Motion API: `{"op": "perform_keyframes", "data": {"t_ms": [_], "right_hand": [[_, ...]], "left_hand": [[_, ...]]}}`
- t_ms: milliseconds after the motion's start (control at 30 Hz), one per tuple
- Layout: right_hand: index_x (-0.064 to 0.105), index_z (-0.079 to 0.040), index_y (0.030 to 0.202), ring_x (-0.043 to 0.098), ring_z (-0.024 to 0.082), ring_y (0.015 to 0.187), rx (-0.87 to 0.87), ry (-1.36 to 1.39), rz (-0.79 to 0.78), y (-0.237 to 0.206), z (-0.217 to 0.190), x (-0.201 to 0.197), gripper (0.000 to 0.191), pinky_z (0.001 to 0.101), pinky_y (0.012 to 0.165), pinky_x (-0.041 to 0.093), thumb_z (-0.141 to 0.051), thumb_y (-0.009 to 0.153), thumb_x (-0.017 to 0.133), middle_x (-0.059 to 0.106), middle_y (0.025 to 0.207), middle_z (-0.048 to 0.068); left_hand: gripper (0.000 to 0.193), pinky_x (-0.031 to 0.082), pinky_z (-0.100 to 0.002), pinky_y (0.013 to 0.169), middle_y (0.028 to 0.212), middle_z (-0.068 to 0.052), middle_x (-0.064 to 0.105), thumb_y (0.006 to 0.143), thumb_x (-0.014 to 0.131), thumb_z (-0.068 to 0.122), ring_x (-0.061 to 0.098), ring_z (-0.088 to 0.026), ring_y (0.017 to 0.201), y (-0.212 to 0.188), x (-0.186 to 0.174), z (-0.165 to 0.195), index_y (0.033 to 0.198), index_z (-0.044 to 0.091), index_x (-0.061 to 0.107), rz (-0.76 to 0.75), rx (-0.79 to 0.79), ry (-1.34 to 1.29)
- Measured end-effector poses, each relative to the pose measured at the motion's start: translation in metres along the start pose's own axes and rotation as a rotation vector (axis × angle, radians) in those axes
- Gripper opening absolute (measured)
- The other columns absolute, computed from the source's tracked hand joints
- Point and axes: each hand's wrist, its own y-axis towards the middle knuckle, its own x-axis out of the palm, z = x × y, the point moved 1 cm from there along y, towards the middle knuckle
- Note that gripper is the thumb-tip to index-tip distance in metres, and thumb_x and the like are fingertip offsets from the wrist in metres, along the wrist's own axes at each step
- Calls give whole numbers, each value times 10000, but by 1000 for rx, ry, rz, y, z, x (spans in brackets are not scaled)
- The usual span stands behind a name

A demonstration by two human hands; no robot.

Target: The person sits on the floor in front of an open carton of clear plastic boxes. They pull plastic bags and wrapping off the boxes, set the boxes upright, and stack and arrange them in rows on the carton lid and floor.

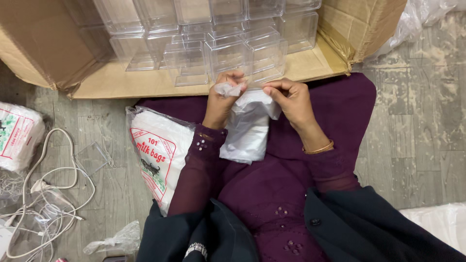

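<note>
Seen from the head camera, the person sits on the floor (417,121) with a stack of thin white plastic bags (247,128) lying on the lap, its upper end raised in front of the cardboard box (310,63). The left hand (224,97) is pinched shut on a crumpled corner at the top of the stack, and the right hand (290,99) is pinched on the top edge just beside it; the two hands are close together but not touching.

The bags look very light, limp and slippery, with no stiffness of their own, so they sag and fold where they are not held. The film seems likely to cling layer to layer, and the open top edge, where the fingers already are, is the natural place to take hold and rub one layer free. It would tear or stretch rather than break.

The cardboard box lies open on its side and holds many clear plastic boxes (228,51), rigid, empty as far as can be seen, stacked close together. To the left of the lap a full printed pack of bags (158,155) rests on the floor. Further left lie another printed pack (17,136) and a tangle of white cable (48,194).
</note>
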Motion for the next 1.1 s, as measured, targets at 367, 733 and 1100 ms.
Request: {"op": "perform_keyframes", "data": {"t_ms": [367, 733, 1100], "right_hand": [[748, -17, 1180, 649, 57, 752, -115, -425, 47, -6, -49, 28, 204, 225, 662, 518, -122, 1049, 632, 769, 910, 73], [685, -12, 818, 614, 139, 743, 41, 780, -244, 8, -21, -16, 323, 268, 676, 508, -251, 1034, 688, 701, 874, 98], [749, -108, 1283, 598, 188, 855, -345, -662, 148, 94, -18, -27, 478, 267, 711, 499, 89, 903, 536, 638, 1129, 143]], "left_hand": [[179, 464, -225, 755, 907, 19, 681, 1037, 606, 181, 564, -56, 794, 0, 28, 43, 1034, 51, 730, 76, -175, 19], [291, 496, -279, 763, 873, -17, 637, 1079, 616, 337, 594, -121, 806, 11, -10, 49, 962, 71, 627, -134, -254, -267], [426, 528, -416, 679, 875, -123, 720, 925, 692, 79, 736, -304, 794, 49, 32, 18, 1301, 140, 502, 329, 63, 865]]}}
